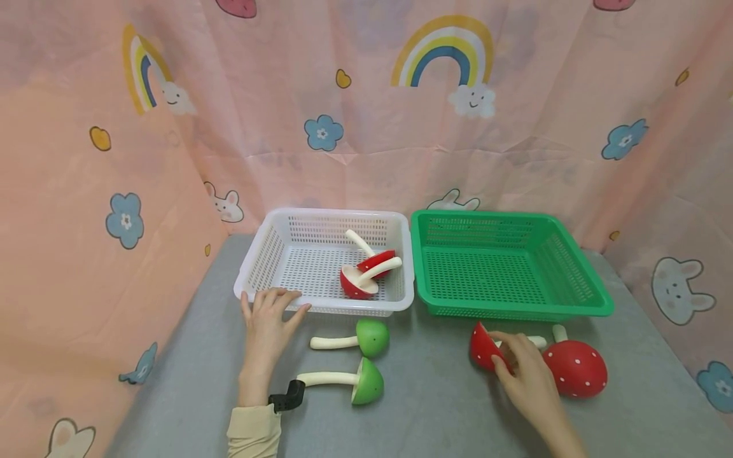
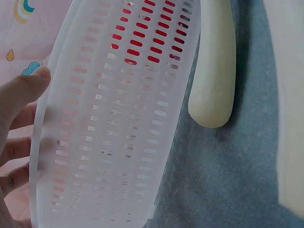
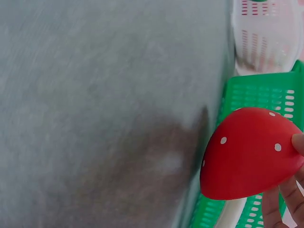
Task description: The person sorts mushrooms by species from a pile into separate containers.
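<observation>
My left hand [image 1: 268, 327] holds the front rim of a white plastic basket [image 1: 321, 304], thumb on the outer side and fingers over the edge. Two red toy mushrooms with white dots lie in the basket's right half, one cap [image 1: 357, 284] in front of the other. With my right hand [image 1: 528, 375] I pinch the cap of another red mushroom [image 3: 247, 156]; it is tilted, its pale stem pointing right in the head view. Close beside that hand, a further red mushroom [image 1: 575, 370] lies cap forward on the table.
A green basket [image 1: 515, 312] stands right of the white one, nothing inside. Two green mushrooms, a rear one [image 1: 372, 338] and a front one [image 1: 368, 383], lie before the white basket, stems leftward. A patterned pink curtain [image 1: 366, 172] hangs behind the grey table [image 1: 429, 407].
</observation>
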### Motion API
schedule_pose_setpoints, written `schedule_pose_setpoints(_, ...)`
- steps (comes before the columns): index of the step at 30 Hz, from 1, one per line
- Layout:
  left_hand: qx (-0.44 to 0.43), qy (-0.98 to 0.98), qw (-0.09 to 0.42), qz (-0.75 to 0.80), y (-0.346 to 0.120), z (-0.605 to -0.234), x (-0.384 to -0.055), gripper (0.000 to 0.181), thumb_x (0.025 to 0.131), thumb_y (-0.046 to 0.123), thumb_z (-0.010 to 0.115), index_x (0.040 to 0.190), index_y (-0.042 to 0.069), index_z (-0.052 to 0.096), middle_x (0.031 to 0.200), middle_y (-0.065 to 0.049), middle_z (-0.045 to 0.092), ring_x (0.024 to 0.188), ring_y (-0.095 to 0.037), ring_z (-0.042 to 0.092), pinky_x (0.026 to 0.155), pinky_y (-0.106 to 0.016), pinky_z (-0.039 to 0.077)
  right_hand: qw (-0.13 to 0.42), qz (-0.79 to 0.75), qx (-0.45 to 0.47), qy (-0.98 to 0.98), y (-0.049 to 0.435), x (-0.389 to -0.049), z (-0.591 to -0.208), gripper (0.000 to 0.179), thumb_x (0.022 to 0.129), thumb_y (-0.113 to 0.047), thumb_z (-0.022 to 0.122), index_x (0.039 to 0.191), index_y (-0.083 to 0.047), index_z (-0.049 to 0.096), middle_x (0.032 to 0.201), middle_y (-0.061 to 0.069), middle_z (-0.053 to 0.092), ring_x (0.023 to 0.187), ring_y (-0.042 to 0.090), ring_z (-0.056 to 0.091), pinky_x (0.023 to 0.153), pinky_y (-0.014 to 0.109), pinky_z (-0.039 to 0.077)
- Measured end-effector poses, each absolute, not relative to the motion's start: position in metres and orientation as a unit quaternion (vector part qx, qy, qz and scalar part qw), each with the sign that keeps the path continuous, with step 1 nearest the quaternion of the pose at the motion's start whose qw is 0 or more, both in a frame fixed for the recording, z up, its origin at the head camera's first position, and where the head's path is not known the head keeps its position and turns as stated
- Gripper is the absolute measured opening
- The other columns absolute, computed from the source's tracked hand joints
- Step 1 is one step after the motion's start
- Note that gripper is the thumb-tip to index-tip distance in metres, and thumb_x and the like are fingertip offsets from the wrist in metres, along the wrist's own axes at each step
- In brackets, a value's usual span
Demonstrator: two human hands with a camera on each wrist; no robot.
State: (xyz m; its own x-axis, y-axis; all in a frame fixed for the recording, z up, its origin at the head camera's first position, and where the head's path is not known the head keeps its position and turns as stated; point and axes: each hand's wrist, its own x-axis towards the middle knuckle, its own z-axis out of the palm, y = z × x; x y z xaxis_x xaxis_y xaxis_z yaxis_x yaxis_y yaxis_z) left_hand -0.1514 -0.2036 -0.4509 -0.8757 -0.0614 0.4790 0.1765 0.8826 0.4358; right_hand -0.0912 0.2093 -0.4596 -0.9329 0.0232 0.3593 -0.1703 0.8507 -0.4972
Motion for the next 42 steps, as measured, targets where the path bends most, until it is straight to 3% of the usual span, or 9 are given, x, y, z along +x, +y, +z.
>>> schedule_pose_setpoints(13,-0.033,-0.936,0.257,-0.237,-0.204,-0.452,-0.152,0.028,0.081,0.034,0.076,0.103,0.017,0.072,0.107,-0.008,0.066,0.11,-0.029,0.051,0.114,-0.067,0.007,0.221,0.299,0.1,-0.923,0.201,-0.077,-0.442,0.052,0.068,0.006,0.078,0.115,-0.013,0.064,0.088,-0.007,0.054,0.079,-0.004,0.043,0.061,0.012,0.045)
schedule_pose_setpoints(23,-0.032,-0.936,0.255,-0.24,-0.204,-0.452,-0.152,0.028,0.082,0.034,0.075,0.103,0.017,0.072,0.107,-0.008,0.065,0.11,-0.03,0.051,0.114,-0.067,0.006,0.242,0.282,0.157,-0.915,0.197,-0.064,-0.425,0.057,0.064,0.01,0.078,0.113,-0.016,0.067,0.093,-0.009,0.056,0.087,-0.006,0.039,0.068,0.005,0.037)
schedule_pose_setpoints(34,-0.034,-0.935,0.258,-0.24,-0.203,-0.45,-0.151,0.027,0.082,0.035,0.075,0.103,0.017,0.072,0.107,-0.008,0.066,0.11,-0.03,0.051,0.114,-0.067,0.007,0.259,0.261,0.196,-0.909,0.19,-0.052,-0.402,0.065,0.057,0.012,0.081,0.112,-0.02,0.068,0.094,-0.01,0.057,0.091,-0.007,0.037,0.071,0.006,0.037)
schedule_pose_setpoints(39,-0.034,-0.936,0.258,-0.238,-0.203,-0.45,-0.151,0.028,0.081,0.035,0.075,0.103,0.017,0.072,0.107,-0.008,0.066,0.11,-0.029,0.051,0.113,-0.068,0.008,0.251,0.261,0.222,-0.905,0.189,-0.052,-0.392,0.065,0.06,0.011,0.078,0.115,-0.022,0.067,0.097,-0.011,0.056,0.094,-0.005,0.039,0.075,0.005,0.038)
schedule_pose_setpoints(41,-0.034,-0.935,0.26,-0.238,-0.203,-0.45,-0.151,0.028,0.081,0.035,0.075,0.103,0.017,0.072,0.107,-0.008,0.066,0.109,-0.029,0.051,0.113,-0.068,0.008,0.252,0.266,0.243,-0.898,0.189,-0.054,-0.388,0.044,0.077,-0.004,0.076,0.116,-0.021,0.066,0.099,-0.01,0.057,0.096,-0.004,0.04,0.076,0.006,0.04)
schedule_pose_setpoints(42,-0.035,-0.935,0.261,-0.238,-0.203,-0.45,-0.151,0.028,0.081,0.035,0.076,0.103,0.017,0.072,0.107,-0.008,0.066,0.109,-0.03,0.051,0.113,-0.068,0.008,0.253,0.272,0.252,-0.894,0.189,-0.056,-0.387,0.043,0.077,-0.004,0.075,0.116,-0.021,0.067,0.099,-0.009,0.057,0.096,-0.003,0.041,0.076,0.005,0.04)
